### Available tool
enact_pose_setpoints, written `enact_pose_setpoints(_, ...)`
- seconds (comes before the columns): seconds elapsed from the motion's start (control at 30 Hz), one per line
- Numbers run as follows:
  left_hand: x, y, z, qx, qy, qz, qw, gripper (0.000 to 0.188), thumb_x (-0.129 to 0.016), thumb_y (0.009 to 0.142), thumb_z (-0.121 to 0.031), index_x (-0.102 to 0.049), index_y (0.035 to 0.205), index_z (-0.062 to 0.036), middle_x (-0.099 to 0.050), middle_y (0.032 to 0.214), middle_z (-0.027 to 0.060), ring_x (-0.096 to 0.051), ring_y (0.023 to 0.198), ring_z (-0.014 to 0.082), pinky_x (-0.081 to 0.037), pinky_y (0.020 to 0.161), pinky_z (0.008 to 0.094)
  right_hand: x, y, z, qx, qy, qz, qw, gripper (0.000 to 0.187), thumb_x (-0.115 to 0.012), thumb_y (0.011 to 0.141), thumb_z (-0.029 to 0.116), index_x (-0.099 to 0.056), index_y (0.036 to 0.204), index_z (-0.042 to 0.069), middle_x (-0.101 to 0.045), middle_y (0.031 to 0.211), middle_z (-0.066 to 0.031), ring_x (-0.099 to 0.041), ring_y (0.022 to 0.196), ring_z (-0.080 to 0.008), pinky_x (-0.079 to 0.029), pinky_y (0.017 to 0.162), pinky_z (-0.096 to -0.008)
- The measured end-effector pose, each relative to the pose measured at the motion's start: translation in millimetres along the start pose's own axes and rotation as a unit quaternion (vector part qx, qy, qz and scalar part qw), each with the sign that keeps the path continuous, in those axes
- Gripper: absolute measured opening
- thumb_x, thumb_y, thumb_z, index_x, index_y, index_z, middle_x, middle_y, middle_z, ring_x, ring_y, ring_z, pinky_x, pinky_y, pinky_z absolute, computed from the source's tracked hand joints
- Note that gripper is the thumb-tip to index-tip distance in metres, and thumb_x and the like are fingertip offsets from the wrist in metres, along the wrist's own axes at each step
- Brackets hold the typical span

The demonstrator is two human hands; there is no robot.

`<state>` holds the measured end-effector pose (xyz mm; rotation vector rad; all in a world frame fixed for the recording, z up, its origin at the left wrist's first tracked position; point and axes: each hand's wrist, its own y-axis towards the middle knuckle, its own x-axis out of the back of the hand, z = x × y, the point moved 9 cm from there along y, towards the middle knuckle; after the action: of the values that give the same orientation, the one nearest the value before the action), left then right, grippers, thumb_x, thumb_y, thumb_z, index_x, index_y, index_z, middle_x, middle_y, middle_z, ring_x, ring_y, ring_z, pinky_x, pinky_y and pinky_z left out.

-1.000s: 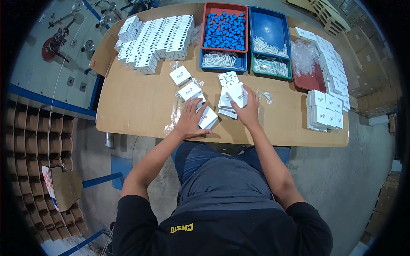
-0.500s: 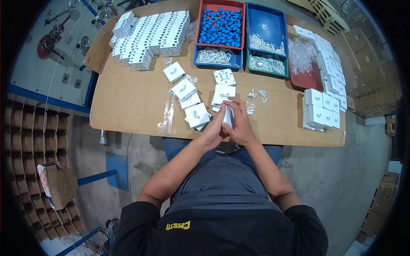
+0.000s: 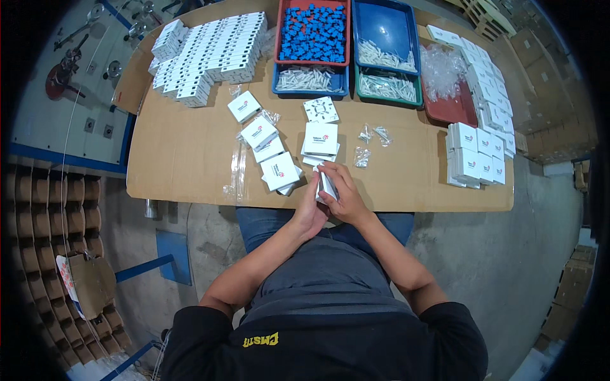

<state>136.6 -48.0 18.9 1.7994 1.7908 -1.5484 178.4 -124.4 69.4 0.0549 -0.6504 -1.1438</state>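
Both hands had drawn back from the bench to its near edge. The left hand (image 3: pixel 311 209) and right hand (image 3: pixel 343 193) were closed around one small white carton (image 3: pixel 327 185), evidently being assembled. Glossy flat cartons (image 3: pixel 279 170) and clear crinkled sachets (image 3: pixel 362 155) lay beyond on the matte brown bench (image 3: pixel 184 159).

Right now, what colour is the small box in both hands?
White, seen in the head view: the small box between left hand and right hand.

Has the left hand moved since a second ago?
Yes. The left hand left the small boxes on the table and drew back to the near edge, meeting the right hand.
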Motion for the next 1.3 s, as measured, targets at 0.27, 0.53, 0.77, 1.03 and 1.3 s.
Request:
enact_pose_setpoints(0.27,7,14,23,0.034,-0.001,0.05,0.998,0.053,-0.043,0.108,-0.057,-0.053,0.14,-0.0172,-0.062,0.126,0.0022,-0.062,0.116,0.0161,-0.052,0.098,0.0386,22,-18,1,0.011,0.016,-0.091,0.996,0.059,-0.073,0.095,0.037,-0.057,0.139,0.001,-0.056,0.137,-0.0219,-0.056,0.123,-0.0391,-0.046,0.105,-0.0436)
enact_pose_setpoints(0.53,9,11,9,0.04,-0.053,0.108,0.992,0.057,-0.031,0.111,-0.049,-0.041,0.153,-0.0116,-0.062,0.135,0.0226,-0.065,0.12,0.0367,-0.053,0.103,0.0485,98,-22,-53,-0.129,0.106,-0.261,0.951,0.057,-0.07,0.098,0.039,-0.056,0.138,0.001,-0.056,0.138,-0.0232,-0.057,0.124,-0.0379,-0.046,0.103,-0.0436)
enact_pose_setpoints(0.77,7,5,-12,-0.05,0.077,0.07,0.993,0.06,-0.041,0.102,-0.013,-0.03,0.161,-0.0139,-0.061,0.136,0.0186,-0.063,0.124,0.0327,-0.052,0.103,0.0456,88,-14,-38,-0.156,-0.27,-0.181,0.933,0.052,-0.075,0.094,0.034,-0.062,0.131,-0.001,-0.067,0.12,-0.0219,-0.066,0.108,-0.0346,-0.052,0.095,-0.0417)
enact_pose_setpoints(1.03,6,-2,-33,-0.224,0.306,0.071,0.922,0.063,-0.046,0.09,0.006,-0.043,0.151,-0.0091,-0.054,0.133,0.0063,-0.054,0.119,0.0137,-0.049,0.097,0.0279,-5,-16,-60,-0.368,0.155,-0.051,0.916,0.033,-0.077,0.094,0.021,-0.071,0.112,-0.006,-0.074,0.093,-0.0066,-0.068,0.084,-0.0092,-0.054,0.071,-0.0259)
enact_pose_setpoints(1.3,54,-9,-72,-0.33,0.174,-0.108,0.922,0.057,-0.043,0.096,0.004,-0.037,0.152,-0.0081,-0.06,0.125,0.0139,-0.064,0.111,0.0225,-0.053,0.099,0.0353,4,-21,-33,-0.291,0.199,-0.177,0.919,0.023,-0.07,0.1,0.015,-0.072,0.108,-0.006,-0.074,0.091,-0.0055,-0.069,0.081,-0.0103,-0.055,0.072,-0.0246)
